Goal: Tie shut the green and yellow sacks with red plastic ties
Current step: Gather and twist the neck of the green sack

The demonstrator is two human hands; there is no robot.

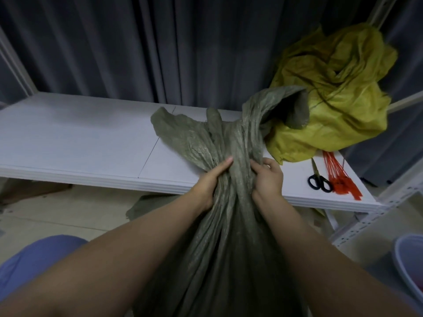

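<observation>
Dim, flat light — soft focus throughout, wide-angle bending and blur at the edges.

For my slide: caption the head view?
Both hands bunch the green sack's neck; red ties wait unused.

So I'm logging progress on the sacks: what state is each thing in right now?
green sack: neck bunched, gripped by both hands, no tie on it, mouth flopped onto the shelf
left hand: closed on the neck
right hand: closed on the neck
yellow sack: crumpled on the shelf, no tie visible
red plastic ties: loose bundle, untouched
scissors: lying closed
</observation>
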